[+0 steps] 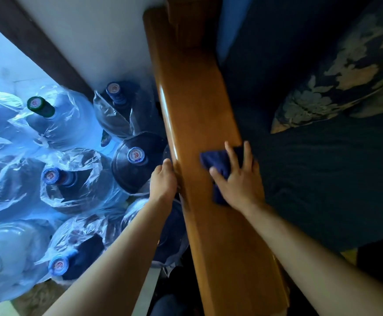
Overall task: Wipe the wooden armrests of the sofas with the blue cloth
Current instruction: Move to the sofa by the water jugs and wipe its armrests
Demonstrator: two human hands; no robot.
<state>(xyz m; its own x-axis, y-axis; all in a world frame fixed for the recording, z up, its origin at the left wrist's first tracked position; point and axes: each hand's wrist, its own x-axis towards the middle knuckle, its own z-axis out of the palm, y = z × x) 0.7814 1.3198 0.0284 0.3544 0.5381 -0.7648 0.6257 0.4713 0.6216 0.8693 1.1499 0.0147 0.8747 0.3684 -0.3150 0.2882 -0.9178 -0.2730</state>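
Observation:
A long glossy wooden armrest (192, 106) runs from the top centre down to the bottom right. My right hand (238, 179) lies flat on its right side, fingers spread, pressing a dark blue cloth (215, 163) onto the wood. The cloth shows between and around the fingers. My left hand (164, 181) curls over the armrest's left edge, level with the cloth, gripping the wood.
Several large water bottles (138, 156) wrapped in clear plastic stand packed on the floor left of the armrest. A dark sofa seat (318, 169) with a flowered cushion (336, 87) lies to the right. A white wall (90, 35) is behind the bottles.

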